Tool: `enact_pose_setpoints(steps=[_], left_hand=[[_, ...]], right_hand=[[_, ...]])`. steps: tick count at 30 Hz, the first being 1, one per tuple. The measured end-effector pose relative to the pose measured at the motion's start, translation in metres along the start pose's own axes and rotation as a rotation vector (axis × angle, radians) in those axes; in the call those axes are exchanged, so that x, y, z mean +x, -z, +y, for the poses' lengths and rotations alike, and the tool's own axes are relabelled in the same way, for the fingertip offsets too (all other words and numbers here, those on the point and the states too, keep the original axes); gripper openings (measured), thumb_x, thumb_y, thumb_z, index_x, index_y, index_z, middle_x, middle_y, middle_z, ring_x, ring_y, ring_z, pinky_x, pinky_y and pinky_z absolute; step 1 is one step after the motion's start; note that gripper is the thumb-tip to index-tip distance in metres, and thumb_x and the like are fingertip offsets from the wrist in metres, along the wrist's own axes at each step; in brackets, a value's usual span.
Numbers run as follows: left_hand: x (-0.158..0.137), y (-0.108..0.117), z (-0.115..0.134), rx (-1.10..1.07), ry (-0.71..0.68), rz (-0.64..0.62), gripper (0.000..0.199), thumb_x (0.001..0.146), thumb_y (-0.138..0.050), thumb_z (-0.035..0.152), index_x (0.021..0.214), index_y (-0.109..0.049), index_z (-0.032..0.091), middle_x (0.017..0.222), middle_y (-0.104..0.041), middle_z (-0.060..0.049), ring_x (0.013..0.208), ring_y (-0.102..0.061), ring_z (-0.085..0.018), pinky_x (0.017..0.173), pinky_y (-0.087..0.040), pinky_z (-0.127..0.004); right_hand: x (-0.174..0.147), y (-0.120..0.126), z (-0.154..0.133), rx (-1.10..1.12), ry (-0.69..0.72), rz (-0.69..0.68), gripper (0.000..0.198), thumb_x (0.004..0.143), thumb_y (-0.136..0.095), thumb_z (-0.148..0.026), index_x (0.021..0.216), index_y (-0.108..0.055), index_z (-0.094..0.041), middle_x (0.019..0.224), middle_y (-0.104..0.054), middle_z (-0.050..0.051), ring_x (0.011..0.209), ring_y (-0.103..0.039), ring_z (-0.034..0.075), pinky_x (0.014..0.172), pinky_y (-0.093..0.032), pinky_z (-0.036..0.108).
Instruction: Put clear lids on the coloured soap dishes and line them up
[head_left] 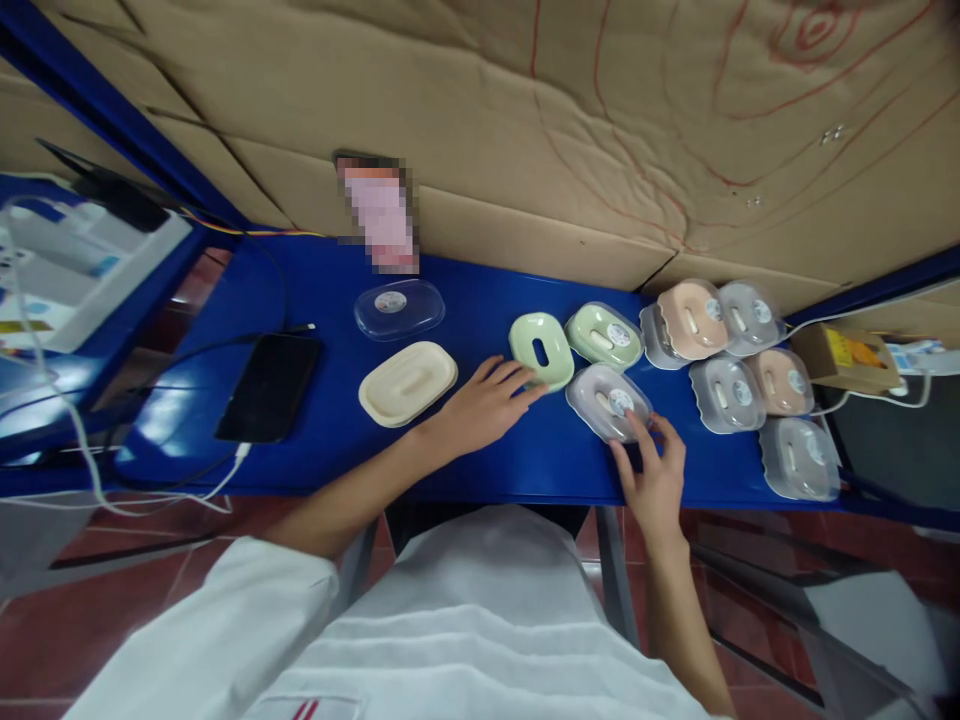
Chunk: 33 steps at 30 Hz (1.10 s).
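My left hand [491, 403] has its fingers stretched out and apart, with the fingertips at the near edge of a light green soap dish piece [556, 372] that has a dark slot in its middle. A grey-lilac soap box [600, 385] with a clear lid and a round sticker lies just right of it. My right hand [654, 462] grips the box's near right end, thumb at the near side and fingers over the lid. Behind it is a green soap box [606, 337] under a clear lid. A cream oval soap dish piece [409, 384] lies left of my left hand.
A loose clear lid [401, 310] lies behind the cream piece. Several lidded boxes, peach [694, 315] and grey [726, 397], stand at the right. A black tablet-like device [268, 388] with cables lies at the left. A cardboard wall [480, 130] borders the blue table [495, 470].
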<state>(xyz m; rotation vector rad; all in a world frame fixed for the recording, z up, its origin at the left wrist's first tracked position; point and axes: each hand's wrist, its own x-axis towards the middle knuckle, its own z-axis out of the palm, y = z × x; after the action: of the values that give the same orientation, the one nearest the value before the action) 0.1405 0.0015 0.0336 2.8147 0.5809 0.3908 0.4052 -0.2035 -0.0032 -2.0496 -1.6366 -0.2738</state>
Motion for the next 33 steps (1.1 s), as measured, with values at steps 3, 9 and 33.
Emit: enact_pose_setpoints(steps=[3, 9, 33], left_hand=[[-0.020, -0.008, 0.018, 0.020, -0.057, 0.016, 0.044, 0.105, -0.053, 0.009, 0.146, -0.065, 0.018, 0.143, -0.070, -0.014, 0.139, -0.062, -0.030, 0.118, -0.053, -0.045], [-0.046, -0.023, 0.061, -0.125, -0.082, 0.117, 0.042, 0.107, -0.054, 0.013, 0.147, -0.062, 0.020, 0.159, -0.059, -0.012, 0.147, -0.058, -0.025, 0.122, -0.052, -0.039], [-0.098, 0.020, -0.019, 0.101, 0.441, 0.345, 0.034, 0.108, -0.059, 0.033, 0.140, -0.064, 0.022, 0.152, -0.063, -0.015, 0.139, -0.062, -0.034, 0.117, -0.048, -0.052]], right_hand=[[0.026, -0.009, 0.004, 0.009, 0.047, -0.014, 0.050, 0.106, -0.062, -0.043, 0.154, -0.061, -0.030, 0.151, -0.054, 0.018, 0.128, -0.059, 0.035, 0.108, -0.055, 0.058], [0.086, -0.027, -0.006, 0.052, 0.109, -0.191, 0.062, 0.112, -0.048, -0.046, 0.170, -0.038, -0.027, 0.170, -0.040, 0.020, 0.154, -0.045, 0.039, 0.117, -0.050, 0.060], [0.036, -0.038, -0.076, 0.101, 0.359, -0.265, 0.047, 0.109, -0.060, -0.040, 0.154, -0.057, -0.028, 0.167, -0.048, 0.017, 0.157, -0.044, 0.036, 0.124, -0.036, 0.061]])
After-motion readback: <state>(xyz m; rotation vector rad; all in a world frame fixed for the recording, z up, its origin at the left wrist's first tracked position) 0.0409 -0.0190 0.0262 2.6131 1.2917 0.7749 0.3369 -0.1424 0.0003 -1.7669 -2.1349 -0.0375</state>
